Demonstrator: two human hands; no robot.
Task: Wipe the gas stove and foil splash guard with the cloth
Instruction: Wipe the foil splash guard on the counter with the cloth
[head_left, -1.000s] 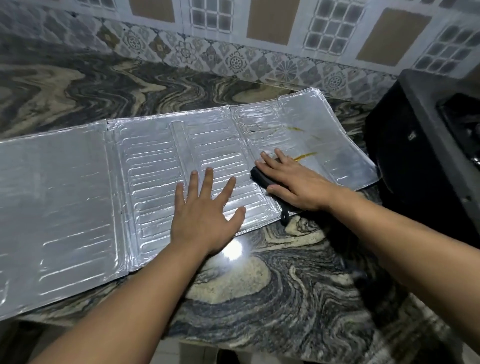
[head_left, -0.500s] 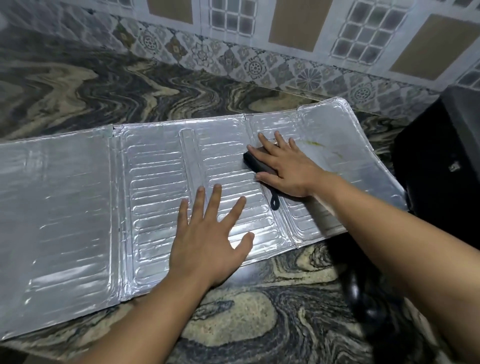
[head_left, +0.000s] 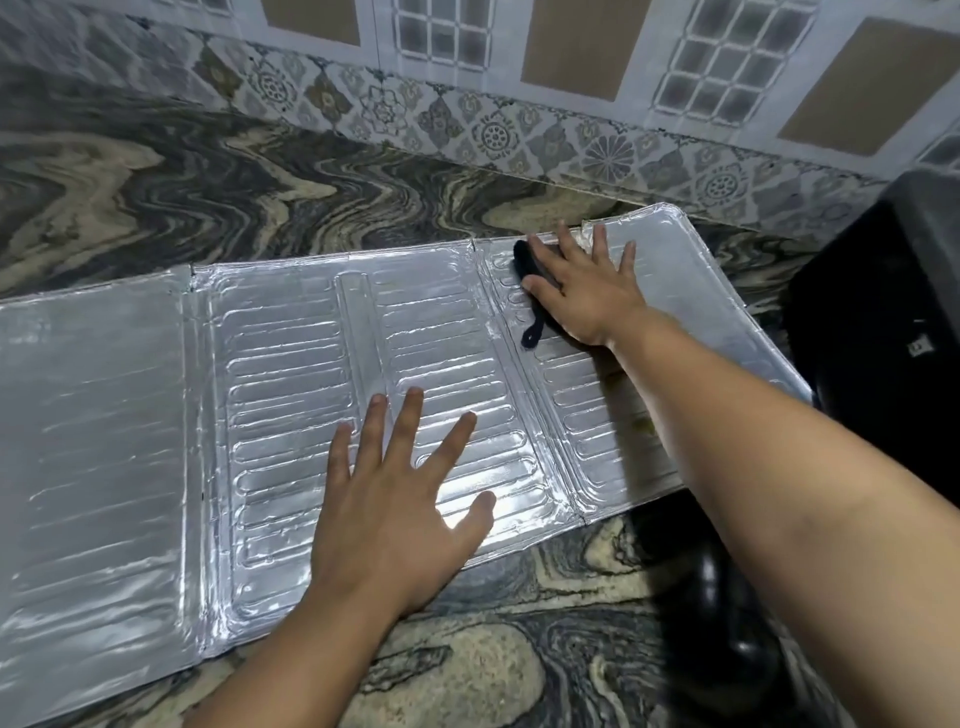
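Observation:
The silver foil splash guard lies unfolded flat on the marble counter, three ribbed panels side by side. My left hand presses flat on the middle panel near its front edge, fingers spread. My right hand lies palm down on a dark cloth at the far end of the right panel; only the cloth's left edge and a dangling loop show from under the hand. The black gas stove stands at the right edge of the view, touching the guard's right side.
The swirled grey and tan marble counter runs behind and in front of the guard. A patterned tile wall rises at the back. A small yellowish spot sits on the right panel beside my right forearm.
My right hand has slid the cloth away from me, from the right panel's near part to its far edge. The left hand stays pressed on the middle panel. The view has shifted.

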